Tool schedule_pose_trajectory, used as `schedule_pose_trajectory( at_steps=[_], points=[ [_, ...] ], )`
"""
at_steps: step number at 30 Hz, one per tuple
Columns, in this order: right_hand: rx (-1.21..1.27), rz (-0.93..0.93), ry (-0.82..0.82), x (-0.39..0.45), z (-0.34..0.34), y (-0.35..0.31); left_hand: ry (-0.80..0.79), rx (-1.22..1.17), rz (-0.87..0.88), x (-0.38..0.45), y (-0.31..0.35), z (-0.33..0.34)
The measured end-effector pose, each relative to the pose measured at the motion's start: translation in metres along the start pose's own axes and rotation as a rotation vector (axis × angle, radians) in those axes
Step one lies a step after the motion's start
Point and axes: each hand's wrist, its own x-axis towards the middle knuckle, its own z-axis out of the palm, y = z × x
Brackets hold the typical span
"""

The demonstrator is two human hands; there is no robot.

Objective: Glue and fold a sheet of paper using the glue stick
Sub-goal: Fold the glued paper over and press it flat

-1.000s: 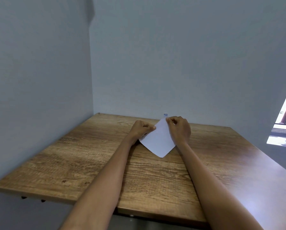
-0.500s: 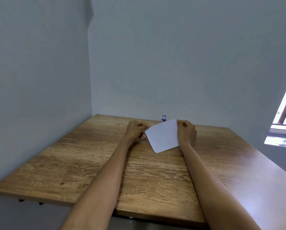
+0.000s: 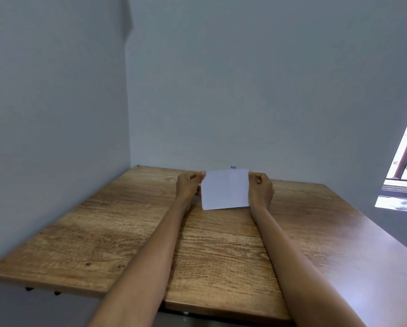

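Note:
A small white sheet of paper is held upright above the far middle of the wooden table, its face toward me. My left hand pinches its upper left corner. My right hand pinches its upper right corner. Just behind the sheet's top edge, only the white and blue cap of the glue stick shows; the rest of it is hidden by the paper.
Grey walls close in the table on the left and at the back. The table's front edge lies near me. A bright window opening sits at the right.
The paper has turned from a diamond-like tilt to level and square to me. My hands have moved apart to its two upper corners and lifted it slightly.

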Motion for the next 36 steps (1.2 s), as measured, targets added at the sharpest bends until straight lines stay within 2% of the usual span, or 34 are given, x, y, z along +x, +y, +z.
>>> schedule_pose_trajectory(
  at_steps=[6,9,13,17,19,21,27,32,34,36],
  points=[
    [-0.059,-0.091,-0.082,-0.003,0.006,-0.002,0.172,0.154,0.174,-0.002,0.003,0.006],
    [-0.076,-0.104,-0.095,-0.007,0.011,-0.004,0.257,0.178,0.196,-0.001,0.004,0.006],
    [-0.1,-0.107,-0.077,-0.011,0.01,-0.004,0.294,0.201,0.217,-0.004,0.005,0.004],
    [-0.088,-0.024,-0.016,-0.011,0.0,-0.002,0.142,0.291,0.127,-0.011,0.004,0.006],
    [-0.09,0.006,0.016,-0.01,-0.006,0.0,-0.009,0.222,0.008,-0.015,0.003,0.009],
    [-0.092,0.02,0.044,-0.007,-0.01,0.002,-0.085,0.218,0.004,-0.017,0.0,0.013],
    [-0.152,-0.008,0.038,-0.004,-0.023,0.0,0.065,0.352,0.159,-0.028,0.007,0.025],
    [-0.312,-0.069,0.033,0.021,-0.061,0.013,0.012,0.616,0.272,-0.039,0.01,0.05],
    [-0.368,-0.04,0.036,0.043,-0.085,0.019,0.036,0.737,0.272,-0.039,0.014,0.066],
    [-0.41,0.0,0.037,0.065,-0.107,0.027,0.042,0.856,0.359,-0.037,0.02,0.085]
  ],
)
